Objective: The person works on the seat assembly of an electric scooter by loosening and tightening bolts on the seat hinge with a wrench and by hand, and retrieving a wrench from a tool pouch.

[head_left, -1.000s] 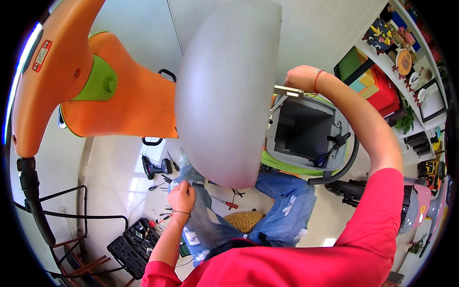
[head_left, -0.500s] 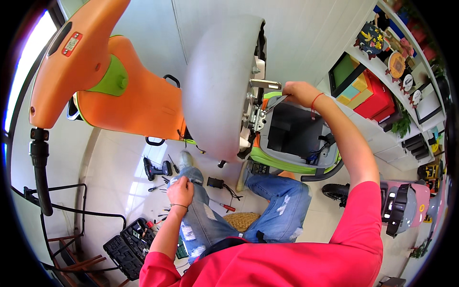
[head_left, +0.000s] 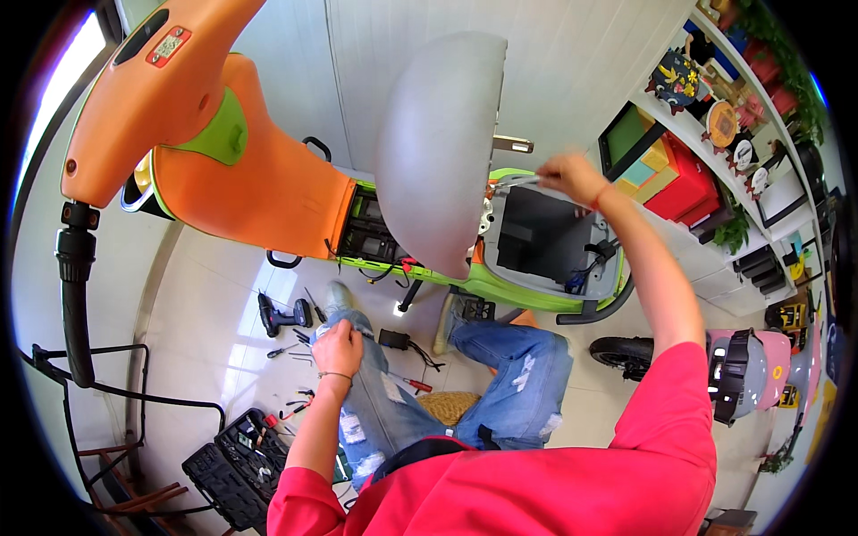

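A grey scooter seat (head_left: 438,161) stands tipped up on the orange and green electric scooter (head_left: 259,188), its edge turned toward me. Just right of the seat is a metal hinge (head_left: 487,214), partly hidden by it. My right hand (head_left: 572,179), blurred, is closed on a slim metal tool (head_left: 518,181) that looks like a wrench and reaches toward the hinge. Below that hand the dark storage bucket (head_left: 541,237) lies open, with cables at its right end. My left hand (head_left: 339,349) rests closed on my left knee, and I see nothing in it.
On the floor lie a cordless drill (head_left: 283,314), a red-handled screwdriver (head_left: 416,385), a small black box with wires (head_left: 393,339) and an open tool case (head_left: 241,464). At right are shelves (head_left: 706,143) and a pink and grey scooter (head_left: 760,366). A black frame (head_left: 143,393) stands left.
The seat has swung so its underside no longer faces me, exposing a compartment beneath it. My right hand has shifted slightly with the tool. My left hand stays on the knee.
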Tool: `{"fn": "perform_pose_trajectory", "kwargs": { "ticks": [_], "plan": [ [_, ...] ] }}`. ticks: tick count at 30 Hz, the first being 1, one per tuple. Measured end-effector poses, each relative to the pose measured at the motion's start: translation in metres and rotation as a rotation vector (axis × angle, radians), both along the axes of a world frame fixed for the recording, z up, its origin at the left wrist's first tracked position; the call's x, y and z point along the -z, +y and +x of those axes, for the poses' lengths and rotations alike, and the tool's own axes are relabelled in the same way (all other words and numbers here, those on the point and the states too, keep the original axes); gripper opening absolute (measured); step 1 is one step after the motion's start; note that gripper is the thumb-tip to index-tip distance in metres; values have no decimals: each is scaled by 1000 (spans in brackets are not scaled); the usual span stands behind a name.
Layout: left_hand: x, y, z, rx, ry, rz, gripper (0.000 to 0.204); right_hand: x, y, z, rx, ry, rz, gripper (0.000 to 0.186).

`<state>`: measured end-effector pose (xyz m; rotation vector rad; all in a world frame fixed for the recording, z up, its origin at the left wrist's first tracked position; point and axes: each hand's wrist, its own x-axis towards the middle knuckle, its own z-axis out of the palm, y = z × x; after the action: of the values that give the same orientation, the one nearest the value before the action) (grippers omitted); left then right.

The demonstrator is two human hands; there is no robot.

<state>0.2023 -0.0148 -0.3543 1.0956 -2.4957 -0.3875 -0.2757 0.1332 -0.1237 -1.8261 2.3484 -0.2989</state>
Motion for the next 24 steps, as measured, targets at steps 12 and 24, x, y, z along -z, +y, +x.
{"fn": "perform_pose_trajectory", "kwargs": {
  "ticks": [12, 24],
  "plan": [
    [-4, 2, -2, 19, 0, -24, 12, 132, 50, 156, 669, -1003, -544, 22],
    [-6, 6, 0, 10, 26, -22, 12, 154, 35, 139, 693, -1008, -487, 31]
  ]
}}
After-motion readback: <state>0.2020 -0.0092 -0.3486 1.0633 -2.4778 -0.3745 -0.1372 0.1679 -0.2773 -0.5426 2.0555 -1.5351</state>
